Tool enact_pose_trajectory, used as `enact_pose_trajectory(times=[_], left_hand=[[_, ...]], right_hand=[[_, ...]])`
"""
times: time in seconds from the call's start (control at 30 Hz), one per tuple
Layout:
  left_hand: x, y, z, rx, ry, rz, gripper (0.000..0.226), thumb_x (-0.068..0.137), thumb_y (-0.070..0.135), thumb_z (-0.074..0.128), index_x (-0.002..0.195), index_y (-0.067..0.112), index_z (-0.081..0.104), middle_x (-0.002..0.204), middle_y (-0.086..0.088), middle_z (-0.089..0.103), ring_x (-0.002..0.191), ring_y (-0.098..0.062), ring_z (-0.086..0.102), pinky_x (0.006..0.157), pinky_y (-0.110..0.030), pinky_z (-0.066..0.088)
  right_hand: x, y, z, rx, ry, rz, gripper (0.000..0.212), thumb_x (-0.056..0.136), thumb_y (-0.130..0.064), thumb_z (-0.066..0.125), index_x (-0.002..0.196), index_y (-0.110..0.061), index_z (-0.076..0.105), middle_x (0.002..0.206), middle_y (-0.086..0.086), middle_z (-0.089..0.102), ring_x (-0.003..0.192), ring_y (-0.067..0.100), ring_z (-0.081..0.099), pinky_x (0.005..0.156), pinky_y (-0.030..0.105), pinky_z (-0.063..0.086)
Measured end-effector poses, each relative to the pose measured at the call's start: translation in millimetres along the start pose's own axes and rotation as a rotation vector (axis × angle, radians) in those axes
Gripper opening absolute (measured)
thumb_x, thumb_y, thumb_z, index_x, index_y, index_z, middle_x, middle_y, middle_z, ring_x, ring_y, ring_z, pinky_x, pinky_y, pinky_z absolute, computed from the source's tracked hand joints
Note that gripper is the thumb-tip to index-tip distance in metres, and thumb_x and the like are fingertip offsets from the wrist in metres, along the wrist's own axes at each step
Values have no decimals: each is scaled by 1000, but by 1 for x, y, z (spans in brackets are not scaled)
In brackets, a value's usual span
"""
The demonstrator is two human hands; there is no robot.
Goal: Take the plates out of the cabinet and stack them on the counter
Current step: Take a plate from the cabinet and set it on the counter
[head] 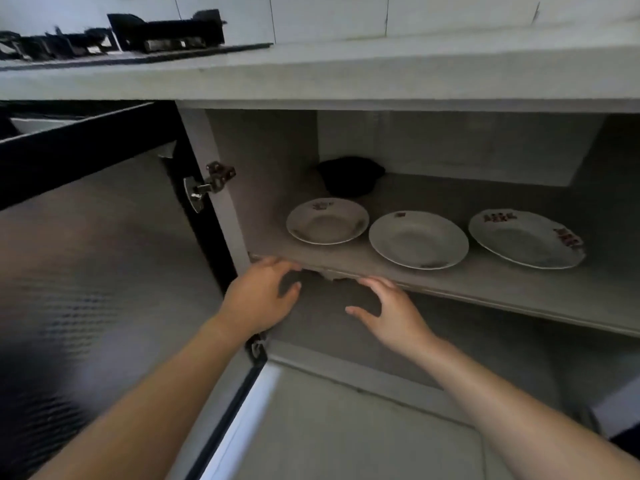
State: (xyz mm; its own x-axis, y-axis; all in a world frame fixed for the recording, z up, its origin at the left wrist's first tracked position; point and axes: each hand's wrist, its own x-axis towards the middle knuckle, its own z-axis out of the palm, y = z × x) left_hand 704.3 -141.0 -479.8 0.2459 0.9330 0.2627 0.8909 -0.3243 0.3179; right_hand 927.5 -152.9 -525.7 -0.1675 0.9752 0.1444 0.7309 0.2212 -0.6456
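Hands, left hand (264,296) and right hand (391,311), both spread open, empty, at shelf (485,282) edge; three plates (418,240) lie apart.

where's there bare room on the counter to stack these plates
The pale grey counter is bare from the black gas stove rightward to the frame edge. The stove crowds its left end. Inside the cabinet, three white patterned plates fill the shelf front.

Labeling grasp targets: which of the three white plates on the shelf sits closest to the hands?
The leftmost white plate, just above the left hand. The middle plate and the red-patterned right plate lie farther right of the right hand.
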Motion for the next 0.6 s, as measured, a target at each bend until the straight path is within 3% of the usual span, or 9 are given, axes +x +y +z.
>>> enact_pose_trajectory(times=[0.1, 0.27, 0.43, 0.6], left_hand=[[36, -23, 29, 12, -68, 34, 35, 88, 30, 55, 121, 19, 57, 120, -1, 60, 99, -21, 60, 78, -26, 44], [87, -64, 62, 20, -180, 74, 47, 82, 36, 46, 124, 19, 54, 125, -6, 55, 113, -27, 53, 93, -35, 47], [106, -101, 88, -6, -131, 58, 56, 76, 35, 47, 128, 16, 54, 132, -12, 53, 120, -32, 51, 98, -37, 44], [103, -122, 110, 72, -240, 93, 77, 74, 55, 22, 143, 22, 33, 152, -7, 30, 140, -24, 28, 111, -41, 31]], right_hand=[[27, 16, 10, -63, 0, 17, 54, 84, -35, 66, 130, -13, 51, 139, 4, 45, 129, 17, 42, 98, 9, 21], [90, 17, 14, -172, 71, -10, 51, 82, -25, 68, 128, -9, 53, 141, 11, 41, 130, 25, 42, 107, 26, 29], [139, 15, 23, -277, 86, -67, 49, 84, -22, 65, 129, -8, 52, 141, 13, 42, 130, 29, 41, 108, 32, 32], [164, 19, 44, -365, 17, -111, 48, 85, -23, 62, 129, -9, 51, 140, 10, 44, 129, 27, 42, 106, 32, 35]])
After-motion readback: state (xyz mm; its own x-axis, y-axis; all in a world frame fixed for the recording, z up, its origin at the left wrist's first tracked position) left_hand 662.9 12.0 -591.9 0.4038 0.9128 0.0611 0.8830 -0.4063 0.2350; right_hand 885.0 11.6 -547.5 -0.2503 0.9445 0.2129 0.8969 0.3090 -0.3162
